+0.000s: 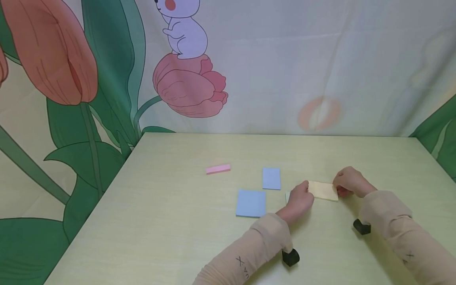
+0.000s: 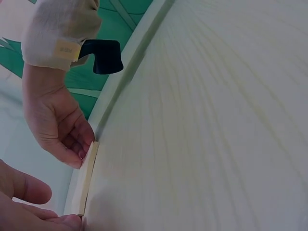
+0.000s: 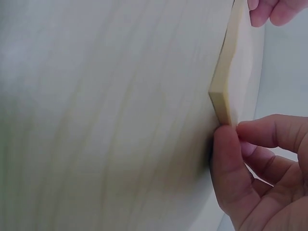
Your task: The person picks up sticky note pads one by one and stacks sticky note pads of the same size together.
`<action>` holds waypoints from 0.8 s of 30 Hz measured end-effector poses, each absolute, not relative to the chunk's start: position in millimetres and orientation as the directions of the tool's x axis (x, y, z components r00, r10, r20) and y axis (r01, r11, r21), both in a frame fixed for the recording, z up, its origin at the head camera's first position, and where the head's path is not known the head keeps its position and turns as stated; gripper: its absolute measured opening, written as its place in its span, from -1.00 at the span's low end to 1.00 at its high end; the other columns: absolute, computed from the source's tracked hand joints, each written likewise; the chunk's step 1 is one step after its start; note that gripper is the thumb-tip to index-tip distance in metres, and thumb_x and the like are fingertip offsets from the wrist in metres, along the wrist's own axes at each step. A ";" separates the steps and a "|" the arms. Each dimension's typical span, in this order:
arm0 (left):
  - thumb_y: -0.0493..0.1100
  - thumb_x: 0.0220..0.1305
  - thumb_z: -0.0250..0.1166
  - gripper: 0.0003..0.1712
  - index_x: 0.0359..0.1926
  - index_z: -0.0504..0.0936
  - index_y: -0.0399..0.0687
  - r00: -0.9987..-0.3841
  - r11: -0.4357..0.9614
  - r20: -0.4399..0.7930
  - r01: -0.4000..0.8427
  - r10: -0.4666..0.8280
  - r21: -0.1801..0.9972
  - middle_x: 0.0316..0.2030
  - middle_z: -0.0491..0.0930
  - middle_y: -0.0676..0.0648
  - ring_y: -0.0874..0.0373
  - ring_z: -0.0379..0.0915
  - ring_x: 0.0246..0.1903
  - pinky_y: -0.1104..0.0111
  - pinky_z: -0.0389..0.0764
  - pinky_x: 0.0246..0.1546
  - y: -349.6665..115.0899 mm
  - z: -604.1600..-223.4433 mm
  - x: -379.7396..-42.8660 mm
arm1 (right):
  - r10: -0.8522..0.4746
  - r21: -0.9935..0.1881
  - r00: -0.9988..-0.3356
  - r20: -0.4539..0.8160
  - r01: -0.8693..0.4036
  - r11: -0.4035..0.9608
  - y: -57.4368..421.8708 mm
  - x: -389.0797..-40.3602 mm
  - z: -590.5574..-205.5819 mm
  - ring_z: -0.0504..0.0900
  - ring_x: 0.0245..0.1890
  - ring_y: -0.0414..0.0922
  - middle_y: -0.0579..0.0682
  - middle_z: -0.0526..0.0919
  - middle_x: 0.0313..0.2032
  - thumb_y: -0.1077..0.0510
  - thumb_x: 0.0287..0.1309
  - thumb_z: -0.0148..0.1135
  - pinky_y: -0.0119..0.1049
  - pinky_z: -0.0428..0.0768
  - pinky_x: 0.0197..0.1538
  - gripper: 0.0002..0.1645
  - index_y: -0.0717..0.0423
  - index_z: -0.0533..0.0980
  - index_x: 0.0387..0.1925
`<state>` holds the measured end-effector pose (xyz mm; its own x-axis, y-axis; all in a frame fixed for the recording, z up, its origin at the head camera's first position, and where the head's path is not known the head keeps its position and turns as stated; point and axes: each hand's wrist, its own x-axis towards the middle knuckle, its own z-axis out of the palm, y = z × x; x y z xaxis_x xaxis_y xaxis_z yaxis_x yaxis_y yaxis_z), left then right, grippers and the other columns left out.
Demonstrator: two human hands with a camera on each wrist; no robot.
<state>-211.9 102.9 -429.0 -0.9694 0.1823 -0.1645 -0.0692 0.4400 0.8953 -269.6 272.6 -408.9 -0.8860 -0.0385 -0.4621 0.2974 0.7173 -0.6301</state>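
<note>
Both hands hold a pale yellow pad of sticky notes [image 1: 323, 190] at its two ends, low over the table. My left hand [image 1: 299, 200] has its fingertips at the pad's left end. At the other end, my right hand [image 1: 350, 181] pinches a corner between thumb and finger, seen closely in the right wrist view, where the pad [image 3: 241, 62] shows its thick edge. A pale green piece [image 1: 287, 196] peeks out beside the left hand, which mostly hides it.
Left of the hands lie a larger blue pad [image 1: 251, 203], a smaller blue pad [image 1: 271, 178] and a narrow pink strip pad [image 1: 218, 169]. They rest on a light wooden table [image 1: 142, 221]. Behind its far edge hangs a printed curtain [image 1: 263, 79].
</note>
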 end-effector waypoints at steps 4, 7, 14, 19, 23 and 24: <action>-0.36 -0.05 0.00 -0.42 0.12 0.35 -0.25 -0.971 0.518 -0.157 -0.043 0.179 0.854 0.09 0.42 -0.12 0.18 0.36 0.03 0.39 0.38 0.02 102.4 -425.6 -213.6 | -0.046 -0.629 -0.889 -0.456 0.285 0.723 272.3 -269.3 -409.4 0.45 -0.63 -0.22 -0.06 0.46 -0.63 0.30 -0.03 0.00 -0.38 0.51 -0.49 -0.77 0.40 0.45 -0.32; -0.33 -0.06 0.07 -0.57 -0.05 0.43 -0.27 -0.973 0.602 -0.149 -0.013 0.175 0.798 -0.15 0.50 -0.12 0.19 0.36 -0.31 0.46 0.41 -0.30 102.1 -423.4 -214.4 | -0.049 -0.626 -0.892 -0.448 0.274 0.730 272.8 -268.9 -410.5 0.44 -0.63 -0.22 -0.06 0.46 -0.62 0.30 -0.05 0.02 -0.38 0.51 -0.49 -0.80 0.38 0.46 -0.36; -0.23 -0.03 0.15 -0.74 -0.24 0.43 -0.20 -0.966 0.766 -0.225 -0.050 0.126 0.641 -0.36 0.34 -0.08 0.15 0.19 -0.50 0.43 0.26 -0.53 108.1 -418.9 -213.7 | -0.029 -0.596 -0.885 -0.465 0.289 0.749 273.4 -267.0 -411.7 0.45 -0.64 -0.20 -0.02 0.47 -0.61 0.28 -0.08 0.05 -0.37 0.51 -0.50 -0.85 0.33 0.38 -0.41; -0.24 -0.03 0.14 -0.89 -0.42 0.45 -0.20 -0.961 0.795 -0.240 -0.034 0.142 0.606 -0.54 0.30 -0.03 0.18 0.14 -0.60 0.45 0.20 -0.63 108.5 -416.1 -213.4 | -0.030 -0.590 -0.885 -0.464 0.283 0.756 273.5 -265.0 -412.0 0.49 -0.67 -0.20 0.00 0.51 -0.64 0.27 -0.07 0.04 -0.36 0.53 -0.51 -0.85 0.33 0.37 -0.45; -0.26 -0.01 0.13 -0.87 -0.62 0.38 -0.15 -0.957 0.799 -0.249 -0.030 0.151 0.600 -0.72 0.17 0.02 0.22 0.01 -0.77 0.47 0.07 -0.77 108.6 -415.9 -215.3 | -0.046 -0.604 -0.890 -0.453 0.269 0.750 274.4 -263.2 -412.5 0.51 -0.69 -0.20 -0.01 0.51 -0.66 0.28 -0.10 0.04 -0.35 0.54 -0.52 -0.86 0.33 0.38 -0.47; -0.26 -0.01 0.12 -0.83 -0.65 0.36 -0.13 -0.956 0.800 -0.251 -0.029 0.154 0.599 -0.76 0.14 0.03 0.22 -0.02 -0.80 0.48 0.04 -0.80 108.7 -415.8 -215.6 | -0.051 -0.607 -0.891 -0.452 0.265 0.749 274.7 -263.1 -412.6 0.51 -0.69 -0.20 -0.01 0.52 -0.66 0.28 -0.11 0.04 -0.34 0.54 -0.52 -0.86 0.33 0.38 -0.47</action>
